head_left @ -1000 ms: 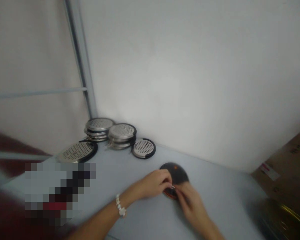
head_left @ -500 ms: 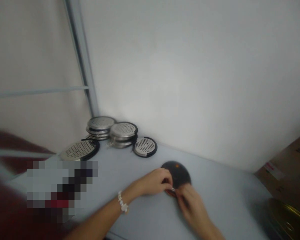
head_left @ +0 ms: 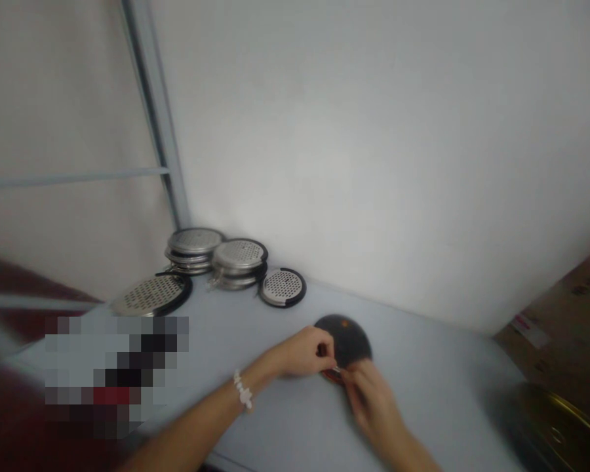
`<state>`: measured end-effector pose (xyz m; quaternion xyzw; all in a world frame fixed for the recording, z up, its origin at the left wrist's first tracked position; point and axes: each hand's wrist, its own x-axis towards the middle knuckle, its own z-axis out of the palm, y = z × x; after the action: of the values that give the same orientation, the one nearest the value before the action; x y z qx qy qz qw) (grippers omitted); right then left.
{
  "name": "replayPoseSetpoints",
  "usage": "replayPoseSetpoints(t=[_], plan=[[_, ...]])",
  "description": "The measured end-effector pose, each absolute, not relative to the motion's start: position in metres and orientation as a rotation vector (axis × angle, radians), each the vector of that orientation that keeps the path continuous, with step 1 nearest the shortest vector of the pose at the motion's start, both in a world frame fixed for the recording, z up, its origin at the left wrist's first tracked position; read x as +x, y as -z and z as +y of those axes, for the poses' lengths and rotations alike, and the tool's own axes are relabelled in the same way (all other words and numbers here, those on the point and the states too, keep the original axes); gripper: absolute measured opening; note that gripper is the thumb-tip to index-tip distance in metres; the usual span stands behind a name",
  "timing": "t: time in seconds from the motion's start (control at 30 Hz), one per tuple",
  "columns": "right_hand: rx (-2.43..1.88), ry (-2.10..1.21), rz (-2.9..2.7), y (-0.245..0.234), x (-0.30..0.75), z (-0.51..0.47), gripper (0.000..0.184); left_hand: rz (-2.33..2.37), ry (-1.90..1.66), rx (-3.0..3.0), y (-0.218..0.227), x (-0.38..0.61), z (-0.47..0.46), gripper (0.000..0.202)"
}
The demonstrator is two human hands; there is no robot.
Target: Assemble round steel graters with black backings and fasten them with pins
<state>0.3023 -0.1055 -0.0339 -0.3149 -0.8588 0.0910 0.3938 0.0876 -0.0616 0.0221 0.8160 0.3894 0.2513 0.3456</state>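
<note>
A black round disc (head_left: 347, 341) with an orange mark lies on the grey table (head_left: 285, 419). Over its near left edge, my left hand (head_left: 309, 351) pinches with thumb and forefinger. My right hand (head_left: 373, 393) is closed in a pinch at the disc's near side, its fingertips almost touching the left ones. Between both sets of fingertips shows a small pale, shiny piece (head_left: 337, 370), too small and blurred to name. An orange-red strip shows at the disc's near edge. The fingers hide part of the disc.
Perforated metal discs with black rims stand in two stacks (head_left: 195, 242) (head_left: 239, 254) by the wall. Single perforated discs (head_left: 282, 286) (head_left: 152, 295) lie beside them. At right are a cardboard box (head_left: 565, 314) and a yellowish round object (head_left: 560, 419). A blurred-out patch covers the left.
The whole view has shifted slightly, so things appear a little further left. Both hands keep their pinch at the black disc's near edge, with only slight finger movement.
</note>
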Motion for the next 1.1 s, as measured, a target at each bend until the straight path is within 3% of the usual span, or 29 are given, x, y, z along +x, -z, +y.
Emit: replayPoseSetpoints(t=[0.47, 1.1], plan=[[-0.774, -0.274, -2.164, 0.034, 0.301, -0.105, 0.022, 0.998, -0.52, 1.943, -0.023, 0.091, -0.053, 0.01], [-0.833, -0.238, -2.143, 0.032, 0.3, -0.11, 0.021, 1.043, -0.762, 1.759, -0.011, 0.102, -0.067, 0.014]])
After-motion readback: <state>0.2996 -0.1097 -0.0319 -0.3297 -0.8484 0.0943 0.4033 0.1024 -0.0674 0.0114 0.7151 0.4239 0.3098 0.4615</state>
